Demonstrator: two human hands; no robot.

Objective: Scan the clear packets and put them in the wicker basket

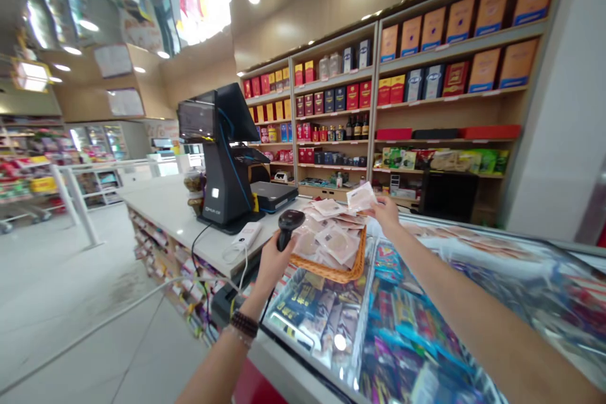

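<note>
A black barcode scanner [290, 221] is gripped in my left hand [274, 260], its head raised above the fingers at the basket's left side. Over the far right edge of the basket, my right hand [386, 211] pinches a small flat white packet [361, 197]. The orange wicker basket [344, 275] is heaped with similar pale packets [336, 243] and rests on the glass top of a display freezer. Some packets at the back are partly covered by the one I hold.
On the white counter [165, 202] at left stand a dark checkout terminal [222, 170], a white device [247, 235] and a flat black box [272, 194]. Colourful packages fill the freezer [402, 328]. Shelves of boxes [331, 101] line the back wall.
</note>
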